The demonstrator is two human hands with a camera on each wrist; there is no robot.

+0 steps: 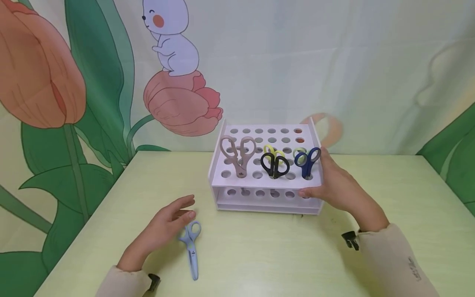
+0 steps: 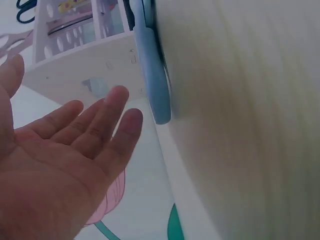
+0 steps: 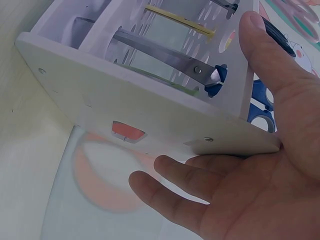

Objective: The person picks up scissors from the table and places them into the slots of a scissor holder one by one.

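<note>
My left hand [image 1: 163, 227], fingers loosely spread and holding nothing, hovers by the handles of light blue scissors [image 1: 192, 251]. Those scissors lie on the table, points toward me; in the left wrist view a blue part [image 2: 152, 75] shows beyond the fingertips. A white two-tier rack [image 1: 265, 208] with rows of round holes stands farther back. My right hand [image 1: 341, 185] grips its right side, thumb at the front edge and fingers along the outside of the side panel [image 3: 150, 115]. Beige scissors [image 1: 239, 159], black scissors [image 1: 274, 165] and navy scissors [image 1: 307, 163] stand handles-up in its front row.
Yellow-handled scissors [image 1: 270, 149] and light green ones [image 1: 298, 154] stand behind the front scissors in the rack. The pale yellow-green table [image 1: 259, 255] meets a printed cloth backdrop [image 1: 282, 62] just behind the rack.
</note>
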